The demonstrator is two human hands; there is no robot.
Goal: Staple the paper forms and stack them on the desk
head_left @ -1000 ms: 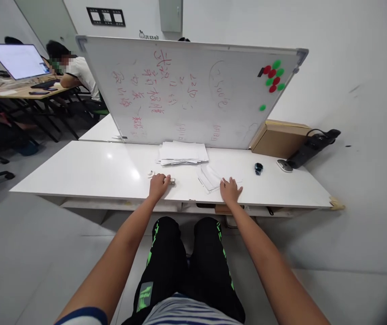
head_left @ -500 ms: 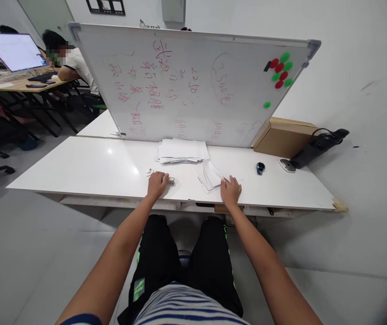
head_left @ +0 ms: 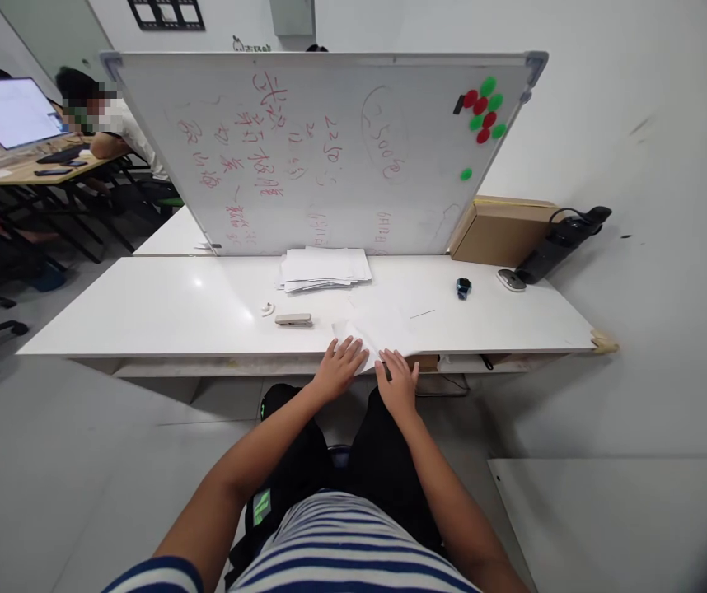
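Several loose white sheets of paper (head_left: 384, 325) lie at the desk's front edge, bent at the near side between my hands. My left hand (head_left: 338, 371) rests over their left corner, its fingers spread out on the paper. At the near right edge, my right hand (head_left: 398, 387) has its thumb and fingers closed on the sheets. A beige stapler (head_left: 293, 319) lies left of the papers, out of both hands. Behind them sits a thick stack of white paper (head_left: 325, 268). How the sheets' undersides are gripped is hidden.
A whiteboard (head_left: 329, 165) with red writing stands behind the white desk (head_left: 143, 305). White earphones (head_left: 268, 309) lie left of the stapler. On the right are a watch (head_left: 463, 287), a mouse (head_left: 511, 280), a black bottle (head_left: 560, 247) and a cardboard box (head_left: 502, 233). Another person (head_left: 124, 132) sits far left.
My left hand has let go of the stapler and moved right onto the papers. My right hand has drawn the sheets toward the front edge. The camera view has shifted slightly.
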